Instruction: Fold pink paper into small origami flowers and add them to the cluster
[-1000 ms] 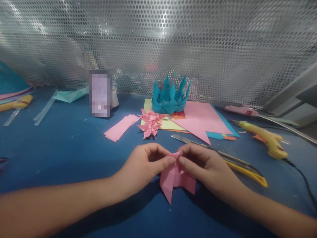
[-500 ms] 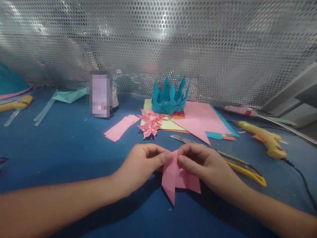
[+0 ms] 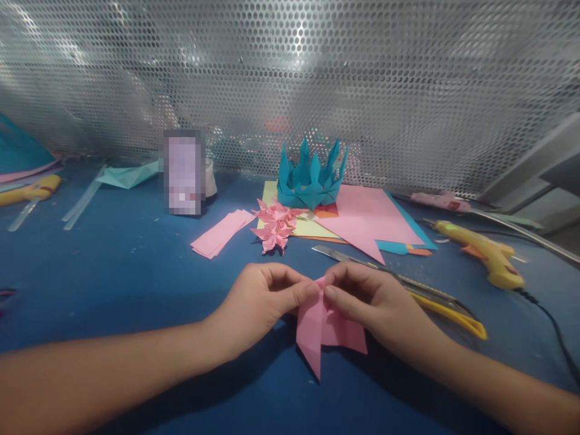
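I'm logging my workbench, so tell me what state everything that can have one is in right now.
Left hand: pinching the pink paper
Right hand: pinching it too
Pink paper: partly folded
Pink strips: stacked flat, slightly fanned
Pink flowers: folded, clustered
Blue crown: folded, upright
Cutter: blade out, lying down
Right-side glue gun: lying down, power unclear
Pixelated screen: upright, looks lit

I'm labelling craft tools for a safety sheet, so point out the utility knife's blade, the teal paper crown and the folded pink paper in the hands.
Blade (image 3: 332,252): head view, on its flat metal.
Teal paper crown (image 3: 309,196): head view, on its front band.
Folded pink paper (image 3: 309,336): head view, on its left flap.
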`<control>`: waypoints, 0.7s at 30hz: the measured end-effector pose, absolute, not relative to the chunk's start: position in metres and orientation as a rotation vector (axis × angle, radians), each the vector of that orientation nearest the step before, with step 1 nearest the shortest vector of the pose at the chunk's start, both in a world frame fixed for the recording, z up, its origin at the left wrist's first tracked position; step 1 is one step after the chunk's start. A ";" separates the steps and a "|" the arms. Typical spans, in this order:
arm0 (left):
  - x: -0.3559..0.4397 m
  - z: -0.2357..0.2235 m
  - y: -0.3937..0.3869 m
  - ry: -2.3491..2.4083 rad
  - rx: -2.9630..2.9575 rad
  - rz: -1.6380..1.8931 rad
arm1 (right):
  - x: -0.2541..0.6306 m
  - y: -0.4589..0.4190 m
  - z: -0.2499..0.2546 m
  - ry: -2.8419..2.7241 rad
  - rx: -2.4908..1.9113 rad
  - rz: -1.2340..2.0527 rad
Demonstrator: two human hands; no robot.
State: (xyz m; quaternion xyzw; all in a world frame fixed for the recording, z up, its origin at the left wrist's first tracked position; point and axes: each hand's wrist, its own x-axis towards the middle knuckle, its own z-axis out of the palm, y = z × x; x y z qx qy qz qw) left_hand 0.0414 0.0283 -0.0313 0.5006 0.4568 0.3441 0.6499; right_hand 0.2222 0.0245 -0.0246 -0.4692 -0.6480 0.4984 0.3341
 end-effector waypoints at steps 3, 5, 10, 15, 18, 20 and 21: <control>0.042 -0.031 0.028 1.045 1.137 0.787 | 0.222 0.024 -0.024 -1.688 -1.228 1.318; 0.042 -0.030 0.028 1.039 1.129 0.797 | 0.222 0.024 -0.023 -1.688 -1.219 1.325; 0.043 -0.029 0.028 1.046 1.143 0.826 | 0.220 0.023 -0.024 -1.682 -1.186 1.339; 0.043 -0.029 0.027 1.010 1.194 0.839 | 0.220 0.024 -0.029 -1.676 -1.177 1.398; 0.043 -0.029 0.026 0.976 1.197 0.878 | 0.220 0.024 -0.030 -1.674 -1.180 1.404; 0.044 -0.029 0.027 0.974 1.183 0.909 | 0.219 0.023 -0.029 -1.679 -1.168 1.388; 0.044 -0.030 0.027 0.983 1.168 0.921 | 0.218 0.022 -0.028 -1.685 -1.159 1.376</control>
